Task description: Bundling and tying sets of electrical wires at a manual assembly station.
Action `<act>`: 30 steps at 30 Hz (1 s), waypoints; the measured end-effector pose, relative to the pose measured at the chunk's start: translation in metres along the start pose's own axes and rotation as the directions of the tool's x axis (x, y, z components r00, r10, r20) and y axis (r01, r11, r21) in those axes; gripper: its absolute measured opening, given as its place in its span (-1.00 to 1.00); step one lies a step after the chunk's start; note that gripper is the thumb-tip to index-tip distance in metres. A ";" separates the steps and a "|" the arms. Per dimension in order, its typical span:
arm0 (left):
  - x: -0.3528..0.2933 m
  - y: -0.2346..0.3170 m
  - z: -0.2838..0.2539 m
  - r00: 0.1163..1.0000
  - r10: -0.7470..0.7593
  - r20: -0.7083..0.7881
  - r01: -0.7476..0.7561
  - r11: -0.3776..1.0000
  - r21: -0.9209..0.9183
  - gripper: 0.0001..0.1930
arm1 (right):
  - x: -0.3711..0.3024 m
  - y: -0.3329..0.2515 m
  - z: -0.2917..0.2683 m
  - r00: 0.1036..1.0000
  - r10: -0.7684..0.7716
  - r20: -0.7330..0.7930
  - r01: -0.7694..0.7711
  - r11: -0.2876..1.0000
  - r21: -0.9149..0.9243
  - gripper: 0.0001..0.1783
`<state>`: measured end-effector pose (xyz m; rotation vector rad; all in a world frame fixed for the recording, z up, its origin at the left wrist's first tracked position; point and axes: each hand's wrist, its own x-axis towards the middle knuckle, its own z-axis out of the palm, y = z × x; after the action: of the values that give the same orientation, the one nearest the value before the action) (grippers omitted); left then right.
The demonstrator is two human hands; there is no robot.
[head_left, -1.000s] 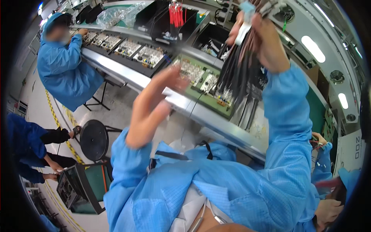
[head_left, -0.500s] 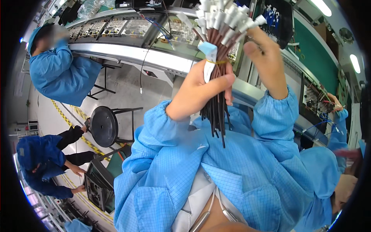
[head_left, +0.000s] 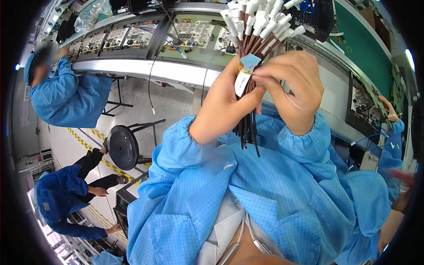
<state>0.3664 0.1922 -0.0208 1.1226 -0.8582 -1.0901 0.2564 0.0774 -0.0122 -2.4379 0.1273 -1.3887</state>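
My left hand (head_left: 224,99) is wrapped around a bundle of brown and black wires (head_left: 252,46), held upright in front of my chest. White connectors (head_left: 265,25) fan out at its top, and dark wire ends hang below my fist. A thin yellow band (head_left: 246,70) circles the bundle just above my left thumb, next to a white and light-blue paper tag (head_left: 242,83). My right hand (head_left: 297,81) is closed, its thumb and fingertips pinching the band at its right side.
Behind the bundle runs a conveyor line (head_left: 145,66) with circuit boards (head_left: 187,35). A black bin (head_left: 316,20) with blue wires is at the upper right, near a green mat (head_left: 366,42). Co-workers (head_left: 73,95) are at left and right; a black stool (head_left: 122,147) stands left.
My right hand has come down from the white connectors to the yellow band, and its fingers have closed there. My left hand keeps its hold; the co-worker at lower left has shifted.
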 end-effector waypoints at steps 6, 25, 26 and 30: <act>0.014 -0.006 -0.005 0.987 0.139 -0.084 -0.098 0.923 0.373 -0.68 | -0.005 0.005 0.012 0.997 0.061 -0.052 -0.065 0.995 -0.076 -0.83; 0.020 -0.003 -0.028 0.999 0.009 -0.045 0.003 0.963 0.268 -0.77 | 0.011 0.022 -0.005 0.829 0.150 0.539 -0.233 0.968 0.088 -0.79; 0.021 -0.003 -0.030 0.999 0.012 -0.048 0.001 0.965 0.262 -0.77 | 0.010 0.022 -0.004 0.826 0.147 0.545 -0.230 0.969 0.087 -0.79; 0.022 -0.001 -0.033 0.997 -0.071 -0.040 0.076 0.988 0.135 -0.78 | 0.004 0.025 0.002 0.901 0.185 0.393 -0.318 0.898 0.305 -0.79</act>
<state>0.4032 0.1799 -0.0298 1.2925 -0.8800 -1.0816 0.2624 0.0535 -0.0185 -2.2150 0.0909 -0.7607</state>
